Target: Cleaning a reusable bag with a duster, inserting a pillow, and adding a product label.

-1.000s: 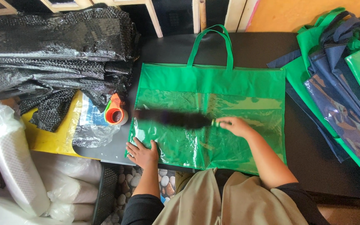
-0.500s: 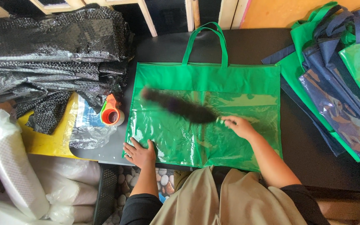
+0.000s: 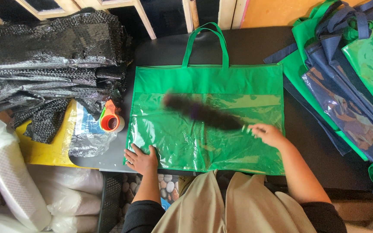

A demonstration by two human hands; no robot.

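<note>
Only the head view here, looking straight down. A flat green bag [image 3: 206, 116] lies on the dark table [image 3: 255, 47], handles pointing away from the person. Left hand [image 3: 142, 159] is spread flat on the bag's near left corner, fingers open, gripping nothing. Right hand [image 3: 267, 133] is closed around the handle of a dark brush [image 3: 199, 113], which is blurred. The brush's long axis runs diagonally from that hand up and left across the clear front panel, so the right hand is the nearer one.
</note>
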